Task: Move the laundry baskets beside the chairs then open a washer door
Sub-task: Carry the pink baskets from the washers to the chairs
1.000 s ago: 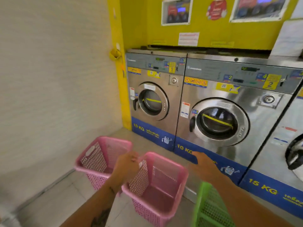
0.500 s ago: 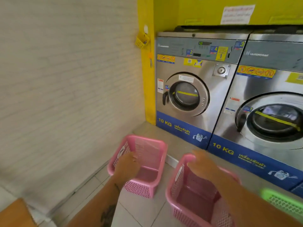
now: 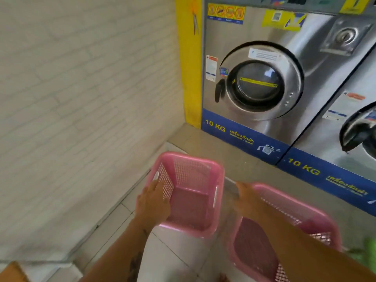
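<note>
- Where the frame ends at the right, the second washer [image 3: 345,119] is cut off, only part of its door and dark handle showing; a green thing [image 3: 366,251] at the right edge is too blurred and cropped to name.
- Top of the first washer [image 3: 264,78] is out of frame; a brown corner [image 3: 12,271] at lower left cannot be identified.
- Small print on the stickers around the washer door [image 3: 258,86] is unreadable; a yellow strip crosses the door glass.
- Readable: "10 KG" in yellow on the blue band under each washer, with script beside it that I cannot make out; a blue tag beside the door shows "1".
- Four round warning signs sit in a row at the upper left of the first washer.
- Left pink basket [image 3: 189,192] stands on the tiled floor [image 3: 173,257] just beside the pale wall [image 3: 81,98], in front of the first washer; nothing in it.
- Right pink basket [image 3: 284,231] sits near it, apart by a gap of floor, tilted in view, nothing seen inside; the forearm hides part of it.
- Left hand [image 3: 152,204] lies over the near-left rim of the left basket; its grip is wrapped on that rim.
- Right hand [image 3: 246,198] is on the far-left rim of the right basket; whether its grip has clenched I cannot tell, owing to blur.
- Washer door is shut.
</note>
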